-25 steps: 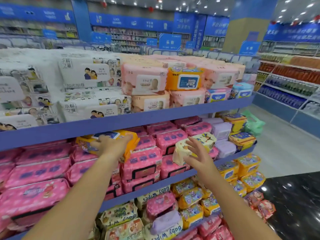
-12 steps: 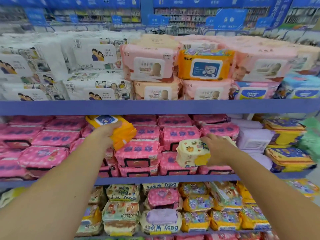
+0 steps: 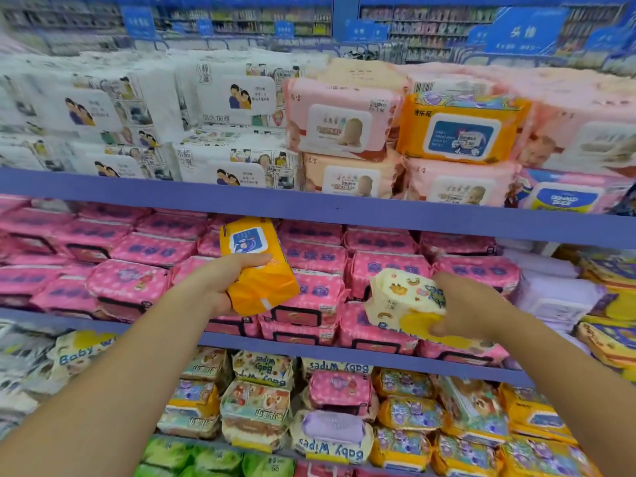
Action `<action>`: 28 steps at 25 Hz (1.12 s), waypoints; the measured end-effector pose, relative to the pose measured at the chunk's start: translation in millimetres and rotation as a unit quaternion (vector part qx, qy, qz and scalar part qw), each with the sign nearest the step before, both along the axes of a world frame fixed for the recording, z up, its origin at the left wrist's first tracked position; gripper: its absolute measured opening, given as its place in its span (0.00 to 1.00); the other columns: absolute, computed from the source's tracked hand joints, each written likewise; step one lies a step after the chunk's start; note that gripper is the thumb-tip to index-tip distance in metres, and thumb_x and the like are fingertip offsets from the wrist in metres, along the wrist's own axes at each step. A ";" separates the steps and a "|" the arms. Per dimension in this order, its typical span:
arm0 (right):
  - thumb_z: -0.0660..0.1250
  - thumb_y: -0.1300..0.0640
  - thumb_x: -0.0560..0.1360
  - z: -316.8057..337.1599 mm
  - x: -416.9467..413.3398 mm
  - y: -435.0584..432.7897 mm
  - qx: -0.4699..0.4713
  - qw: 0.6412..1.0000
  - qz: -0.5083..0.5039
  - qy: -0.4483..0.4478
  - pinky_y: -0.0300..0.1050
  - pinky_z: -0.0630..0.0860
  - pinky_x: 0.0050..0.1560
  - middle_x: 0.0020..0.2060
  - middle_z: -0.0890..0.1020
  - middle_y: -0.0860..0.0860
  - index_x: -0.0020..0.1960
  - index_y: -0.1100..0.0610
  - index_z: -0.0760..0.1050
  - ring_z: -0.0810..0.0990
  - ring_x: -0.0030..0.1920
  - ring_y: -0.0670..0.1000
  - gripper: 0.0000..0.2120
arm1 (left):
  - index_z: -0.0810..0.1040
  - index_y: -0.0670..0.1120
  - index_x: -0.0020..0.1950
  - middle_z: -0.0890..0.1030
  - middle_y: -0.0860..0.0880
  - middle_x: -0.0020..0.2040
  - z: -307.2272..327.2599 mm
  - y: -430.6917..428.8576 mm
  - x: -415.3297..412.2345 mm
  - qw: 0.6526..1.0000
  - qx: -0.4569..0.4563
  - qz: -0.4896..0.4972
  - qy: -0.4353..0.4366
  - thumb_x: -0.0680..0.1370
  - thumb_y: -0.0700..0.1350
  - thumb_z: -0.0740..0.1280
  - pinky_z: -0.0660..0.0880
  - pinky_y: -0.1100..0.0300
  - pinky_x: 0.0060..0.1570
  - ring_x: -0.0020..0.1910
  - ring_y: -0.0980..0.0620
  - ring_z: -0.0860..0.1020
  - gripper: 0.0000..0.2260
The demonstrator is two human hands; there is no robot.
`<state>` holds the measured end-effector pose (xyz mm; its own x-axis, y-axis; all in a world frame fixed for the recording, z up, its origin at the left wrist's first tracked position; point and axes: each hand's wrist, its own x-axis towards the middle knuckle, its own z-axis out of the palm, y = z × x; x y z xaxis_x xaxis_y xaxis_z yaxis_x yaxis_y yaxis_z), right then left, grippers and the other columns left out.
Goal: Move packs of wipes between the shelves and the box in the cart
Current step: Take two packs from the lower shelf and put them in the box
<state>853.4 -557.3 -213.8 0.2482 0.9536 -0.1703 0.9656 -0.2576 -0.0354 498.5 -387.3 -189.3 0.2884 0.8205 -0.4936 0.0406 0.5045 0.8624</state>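
My left hand [image 3: 215, 285] grips an orange pack of wipes [image 3: 256, 266] with a blue lid label, tilted, in front of the middle shelf. My right hand [image 3: 464, 309] holds a pale yellow pack of wipes [image 3: 401, 297] with cartoon prints, in front of the pink packs [image 3: 382, 266] on that same shelf. A second orange pack [image 3: 461, 129] sits on the top shelf between pink packs. The cart and the box are out of view.
Blue shelf edges [image 3: 309, 208] run across the view. White packs [image 3: 227, 98] fill the top left, pink baby packs [image 3: 344, 118] the top middle. The lower shelf holds mixed "Baby Wipes" packs [image 3: 330, 438]. More store aisles show behind.
Both hands have drawn back from the middle shelf toward me with their packs. The view has turned left to face the shelves squarely and moved closer.
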 end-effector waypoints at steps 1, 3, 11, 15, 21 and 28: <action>0.76 0.39 0.63 9.1 -12.2 -3.5 0.017 0.999 -0.009 0.029 0.50 0.74 0.39 0.44 0.75 0.48 0.54 0.50 0.68 0.76 0.41 0.52 0.28 | 0.82 0.47 0.56 0.88 0.44 0.40 -2.1 -7.5 -2.9 1.000 0.010 -0.004 -0.013 0.76 0.44 0.75 0.84 0.49 0.32 0.33 0.46 0.87 0.09; 0.77 0.40 0.61 28.2 -42.9 -6.9 0.050 0.996 -0.014 0.078 0.52 0.76 0.38 0.42 0.78 0.50 0.53 0.50 0.69 0.78 0.40 0.52 0.28 | 0.83 0.47 0.59 0.88 0.44 0.45 -7.4 -26.4 -13.0 0.999 0.026 -0.023 -0.029 0.75 0.44 0.76 0.84 0.50 0.40 0.37 0.46 0.87 0.13; 0.82 0.50 0.65 52.7 -209.2 -6.2 0.138 0.909 -0.082 0.385 0.47 0.77 0.37 0.37 0.86 0.52 0.53 0.51 0.77 0.84 0.35 0.52 0.21 | 0.81 0.45 0.63 0.86 0.38 0.55 -21.2 -115.2 -161.3 0.990 0.022 -0.003 -0.140 0.62 0.52 0.81 0.85 0.46 0.37 0.46 0.38 0.87 0.31; 0.80 0.60 0.68 42.7 -354.1 5.4 0.119 0.835 -0.071 0.532 0.47 0.83 0.36 0.39 0.88 0.53 0.53 0.58 0.81 0.87 0.37 0.54 0.16 | 0.80 0.49 0.65 0.86 0.40 0.57 -29.1 -143.7 -289.9 0.982 0.016 0.075 -0.172 0.70 0.60 0.71 0.84 0.41 0.47 0.51 0.38 0.86 0.27; 0.76 0.59 0.72 4.4 -579.7 51.0 0.016 0.774 -0.041 0.632 0.46 0.82 0.33 0.41 0.89 0.54 0.55 0.59 0.81 0.88 0.38 0.56 0.12 | 0.80 0.49 0.67 0.86 0.40 0.56 -56.6 -172.1 -489.2 0.962 0.026 0.244 -0.122 0.71 0.60 0.71 0.84 0.45 0.46 0.47 0.40 0.87 0.27; 0.75 0.60 0.73 -50.3 -820.1 115.4 -0.170 0.745 0.085 0.639 0.49 0.84 0.40 0.46 0.88 0.56 0.56 0.59 0.81 0.88 0.43 0.58 0.13 | 0.80 0.51 0.62 0.88 0.44 0.52 -96.3 -217.6 -691.0 0.900 0.030 0.434 -0.006 0.69 0.56 0.79 0.81 0.35 0.52 0.48 0.39 0.87 0.24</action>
<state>33.3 -441.9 -264.1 -0.4438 0.8001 -0.4036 0.2180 -0.3404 -0.9147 -192.5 -604.9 -285.6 -0.4704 0.7640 -0.4416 -0.3555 0.2940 0.8872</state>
